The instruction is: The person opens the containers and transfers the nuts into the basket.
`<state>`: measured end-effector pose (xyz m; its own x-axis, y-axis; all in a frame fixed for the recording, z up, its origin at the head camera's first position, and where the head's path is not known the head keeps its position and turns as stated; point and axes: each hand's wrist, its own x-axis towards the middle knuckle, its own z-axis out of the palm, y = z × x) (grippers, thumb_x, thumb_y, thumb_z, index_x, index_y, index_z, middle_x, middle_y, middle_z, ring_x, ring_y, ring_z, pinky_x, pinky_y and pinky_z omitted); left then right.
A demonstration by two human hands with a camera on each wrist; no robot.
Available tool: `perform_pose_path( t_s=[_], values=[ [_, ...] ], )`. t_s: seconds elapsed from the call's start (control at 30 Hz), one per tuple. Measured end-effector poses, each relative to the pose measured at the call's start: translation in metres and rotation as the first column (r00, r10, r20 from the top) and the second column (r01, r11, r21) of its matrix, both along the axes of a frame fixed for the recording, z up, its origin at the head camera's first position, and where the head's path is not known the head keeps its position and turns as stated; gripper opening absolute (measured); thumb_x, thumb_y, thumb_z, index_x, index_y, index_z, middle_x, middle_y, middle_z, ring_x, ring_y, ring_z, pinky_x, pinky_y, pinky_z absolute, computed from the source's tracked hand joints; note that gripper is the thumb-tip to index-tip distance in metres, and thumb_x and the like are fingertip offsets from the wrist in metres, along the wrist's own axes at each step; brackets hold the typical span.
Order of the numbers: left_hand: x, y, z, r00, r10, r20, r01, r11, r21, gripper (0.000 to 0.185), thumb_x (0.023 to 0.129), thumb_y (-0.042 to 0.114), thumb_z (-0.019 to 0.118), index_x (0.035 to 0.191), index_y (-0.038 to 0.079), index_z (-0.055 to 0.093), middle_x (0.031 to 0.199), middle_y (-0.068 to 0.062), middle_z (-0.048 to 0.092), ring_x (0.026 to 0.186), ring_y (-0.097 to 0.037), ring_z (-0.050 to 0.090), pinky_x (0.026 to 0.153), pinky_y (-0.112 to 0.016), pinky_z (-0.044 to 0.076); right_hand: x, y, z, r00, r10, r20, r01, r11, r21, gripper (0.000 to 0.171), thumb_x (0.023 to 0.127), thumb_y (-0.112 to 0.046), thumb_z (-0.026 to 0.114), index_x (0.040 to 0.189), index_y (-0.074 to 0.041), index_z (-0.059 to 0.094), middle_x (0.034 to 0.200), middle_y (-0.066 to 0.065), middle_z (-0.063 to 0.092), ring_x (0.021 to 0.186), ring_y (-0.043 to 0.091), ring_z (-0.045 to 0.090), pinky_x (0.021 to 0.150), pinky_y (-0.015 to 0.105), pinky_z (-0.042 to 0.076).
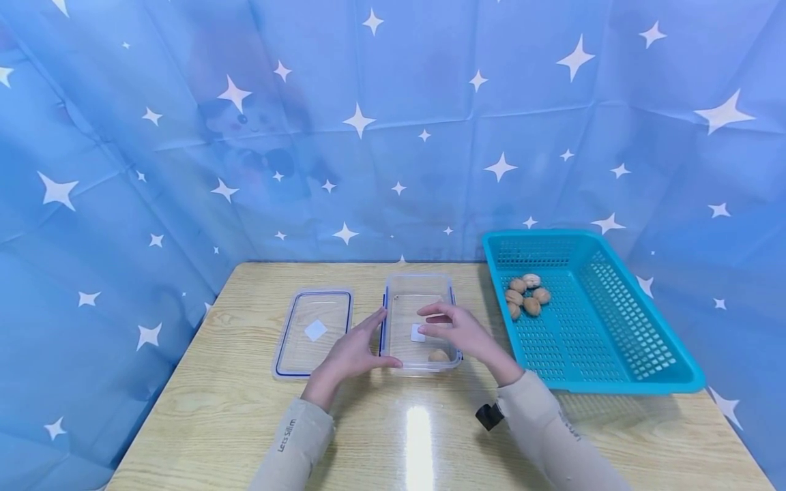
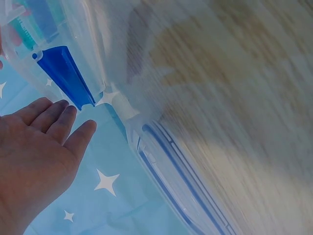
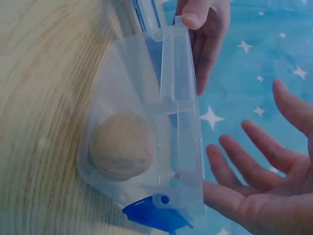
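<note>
Clear rectangular plastic box (image 1: 421,320), round walnut (image 1: 439,355) inside

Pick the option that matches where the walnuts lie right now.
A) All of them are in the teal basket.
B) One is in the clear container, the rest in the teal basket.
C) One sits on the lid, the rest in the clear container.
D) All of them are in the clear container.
B: a single walnut lies in the clear container, while the other walnuts sit together in the teal basket.
</note>
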<state>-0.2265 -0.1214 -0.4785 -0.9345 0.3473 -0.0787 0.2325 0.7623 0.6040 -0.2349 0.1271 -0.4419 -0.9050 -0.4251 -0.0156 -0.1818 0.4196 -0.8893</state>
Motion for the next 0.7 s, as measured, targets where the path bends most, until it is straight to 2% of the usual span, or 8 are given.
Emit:
perform_pose_path(
  t_s=[0.1, 0.27, 0.5, 0.6, 0.7],
  values=[
    [0.001, 0.0, 0.0, 1.0, 0.001, -0.003, -0.001, 1.0, 0.001, 0.113, 0.072, 0.058, 0.082, 0.159, 0.018, 0.024, 0.166, -0.008, 0.025, 0.149, -0.035, 0.033, 0.121, -0.055, 0.033, -0.001, -0.003, -0.002, 0.997, 0.067, 0.03, -0.067, 0.998, 0.0, 0.043, 0.099, -0.029, 0.062, 0.136, -0.006, 0.058, 0.144, 0.018, 0.055, 0.136, 0.043, 0.048, 0.111, 0.059, 0.044],
    [0.002, 0.0, -0.001, 1.0, -0.007, -0.013, 0.007, 1.0, 0.005, 0.113, 0.072, 0.06, 0.081, 0.159, 0.017, 0.025, 0.166, -0.008, 0.025, 0.149, -0.035, 0.033, 0.119, -0.057, 0.034, -0.001, -0.007, -0.009, 0.979, 0.171, 0.11, -0.173, 0.985, 0.016, 0.047, 0.1, -0.037, 0.059, 0.138, -0.01, 0.057, 0.149, 0.014, 0.051, 0.144, 0.045, 0.036, 0.116, 0.067, 0.033],
    [0.003, 0.0, 0.0, 1.0, -0.005, -0.012, 0.005, 1.0, -0.007, 0.112, 0.072, 0.061, 0.08, 0.159, 0.017, 0.025, 0.166, -0.007, 0.025, 0.149, -0.036, 0.033, 0.118, -0.059, 0.036, -0.001, -0.014, -0.013, 0.978, 0.155, 0.138, -0.163, 0.986, 0.047, 0.041, 0.102, -0.029, 0.056, 0.135, -0.006, 0.058, 0.148, 0.017, 0.051, 0.143, 0.05, 0.034, 0.116, 0.069, 0.029],
    [0.002, 0.0, -0.001, 1.0, -0.003, -0.016, 0.002, 1.0, -0.012, 0.112, 0.072, 0.06, 0.081, 0.159, 0.017, 0.025, 0.166, -0.007, 0.025, 0.149, -0.036, 0.033, 0.118, -0.058, 0.036, -0.002, -0.017, -0.014, 0.975, 0.166, 0.147, -0.177, 0.982, 0.065, 0.039, 0.102, -0.022, 0.055, 0.135, -0.002, 0.058, 0.145, 0.02, 0.053, 0.139, 0.05, 0.04, 0.115, 0.067, 0.034],
    [0.002, -0.001, -0.001, 1.0, -0.005, -0.021, 0.005, 1.0, -0.01, 0.111, 0.073, 0.059, 0.081, 0.159, 0.017, 0.026, 0.166, -0.008, 0.025, 0.149, -0.036, 0.033, 0.118, -0.057, 0.036, -0.003, -0.02, -0.019, 0.964, 0.203, 0.173, -0.217, 0.974, 0.064, 0.039, 0.102, -0.016, 0.054, 0.135, 0.002, 0.056, 0.142, 0.025, 0.054, 0.133, 0.048, 0.048, 0.109, 0.062, 0.044]
  ],
)
